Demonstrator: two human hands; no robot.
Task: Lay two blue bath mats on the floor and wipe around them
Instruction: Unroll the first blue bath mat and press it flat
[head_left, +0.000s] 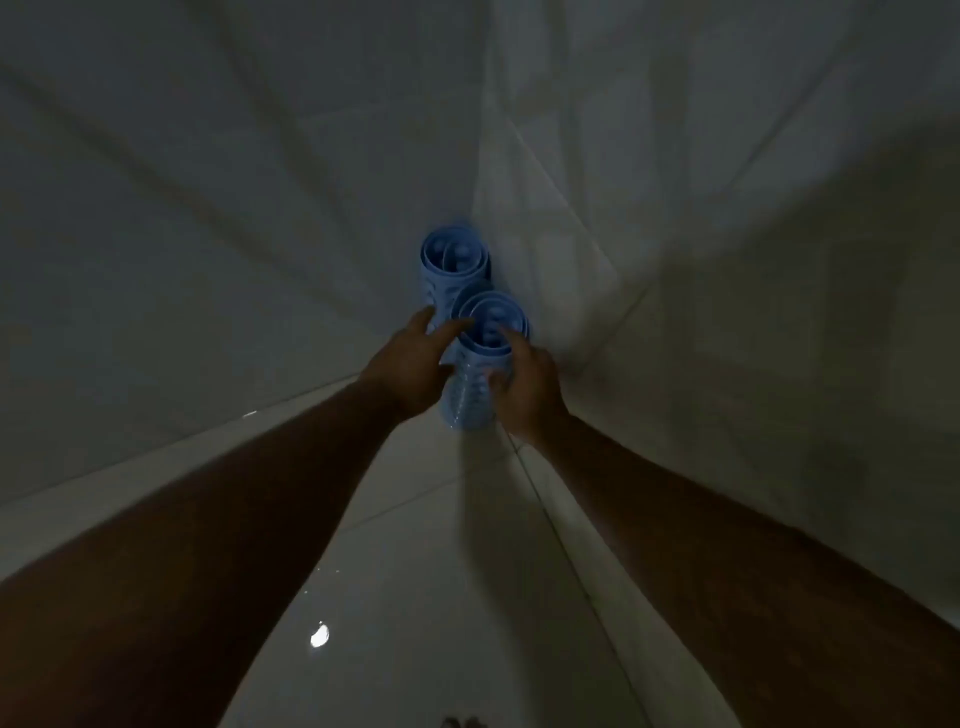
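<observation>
Hands meet the nearer rolled mat (469, 397), at 12 o'clock.
Right hand (525, 387) grips its rim; left hand (415, 359) is spread alongside. It stands upright on the floor (415, 571), second mat (453, 262) just behind.

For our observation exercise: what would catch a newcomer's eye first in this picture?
Two blue bath mats stand rolled and upright in the dim tiled corner, the farther rolled mat behind the nearer rolled mat. The right hand grips the nearer one's rim; the left hand touches its side with straight fingers. A bright glint marks the floor.
</observation>
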